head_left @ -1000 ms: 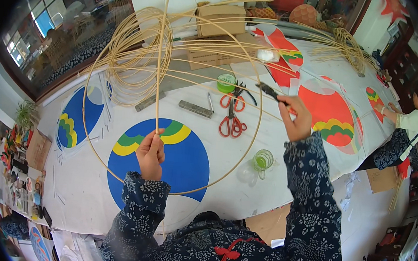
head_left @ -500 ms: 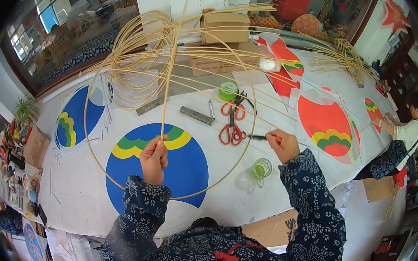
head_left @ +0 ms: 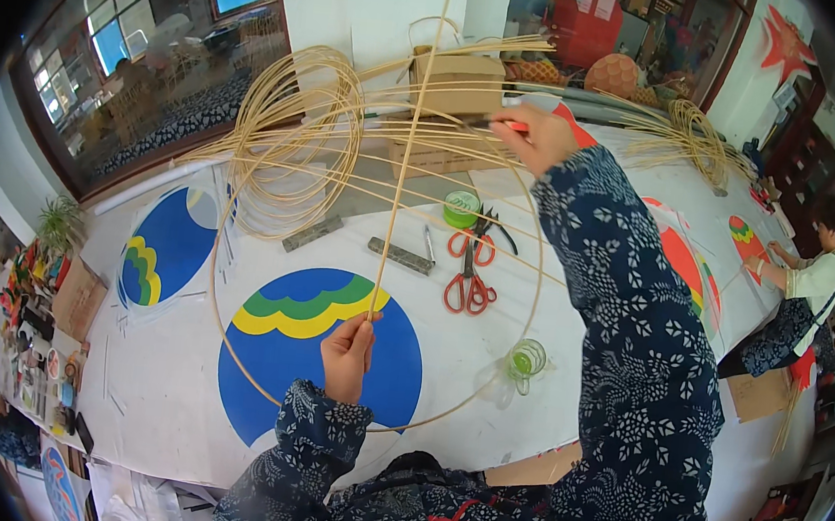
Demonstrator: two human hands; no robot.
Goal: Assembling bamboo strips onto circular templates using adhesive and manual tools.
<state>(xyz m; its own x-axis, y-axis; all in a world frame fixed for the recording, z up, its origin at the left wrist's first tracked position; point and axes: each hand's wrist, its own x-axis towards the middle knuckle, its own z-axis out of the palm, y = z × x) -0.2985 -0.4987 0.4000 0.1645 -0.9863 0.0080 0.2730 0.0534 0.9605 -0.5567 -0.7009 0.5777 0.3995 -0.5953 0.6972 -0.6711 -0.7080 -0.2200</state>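
The left hand (head_left: pixel 348 352) is raised over the near part of the desk (head_left: pixel 158 401), fingers up and thumb pressed to the forefinger, its grip pinching the lower part of a long strip (head_left: pixel 406 159). Farther out, the right arm reaches forward, bent inward at the wrist; the right hand (head_left: pixel 538 140) closes its grip round a red-handled tool (head_left: pixel 518 127), whose dark end points left towards the strip.

Half a second ago the right hand was low beside the red-handled scissors (head_left: pixel 470 294); now it is up by the far side of the hoop (head_left: pixel 537 294). The strip, nearly upright then, leans right at its top, and the left hand sits farther right over the blue disc (head_left: pixel 392 369).

The strip is thin, tan and almost straight, rising from the left hand past the cardboard box (head_left: pixel 462 86). The hoop, equally slender, rings the same area; whether the two are joined, I cannot tell. Beyond lies a coil of canes (head_left: pixel 257 104).
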